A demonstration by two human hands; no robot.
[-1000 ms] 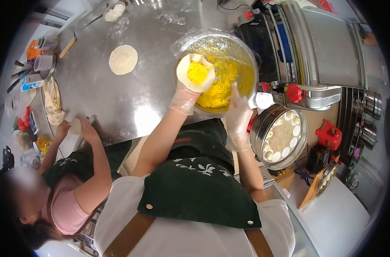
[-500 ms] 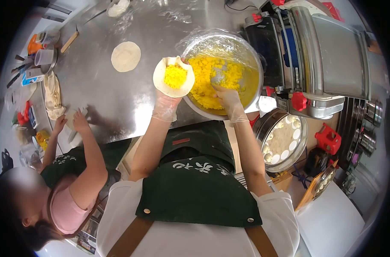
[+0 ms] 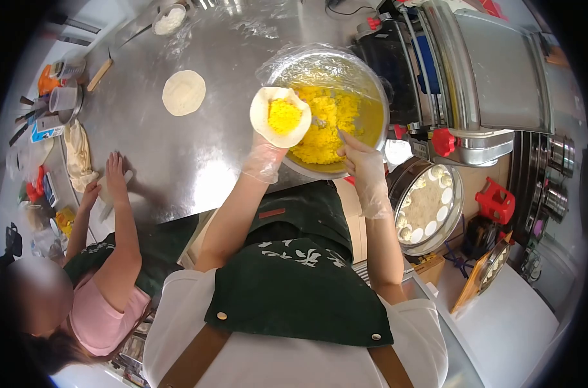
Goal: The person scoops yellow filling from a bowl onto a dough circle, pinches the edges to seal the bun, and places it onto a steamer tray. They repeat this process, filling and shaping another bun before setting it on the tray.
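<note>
My left hand, in a clear plastic glove, holds up a round dough wrapper cupped from below. A mound of crumbly yellow filling sits in its middle, and its upper rim is wavy. The wrapper overlaps the left rim of a large metal bowl. More yellow filling lies in that bowl, partly under plastic wrap. Over the bowl's lower right side, my gloved right hand is closed around a thin metal utensil; its working end is hard to make out.
A flat dough round lies on the steel table. To the right stand a roller machine and a steamer with pale buns and white discs. At left, a co-worker's hands press on dough. A wooden-handled tool lies farther back.
My left hand has shifted right with the filled wrapper, nearer the bowl's middle. My right hand has drawn back toward me and right with the utensil. The co-worker's hand is flatter on the table.
</note>
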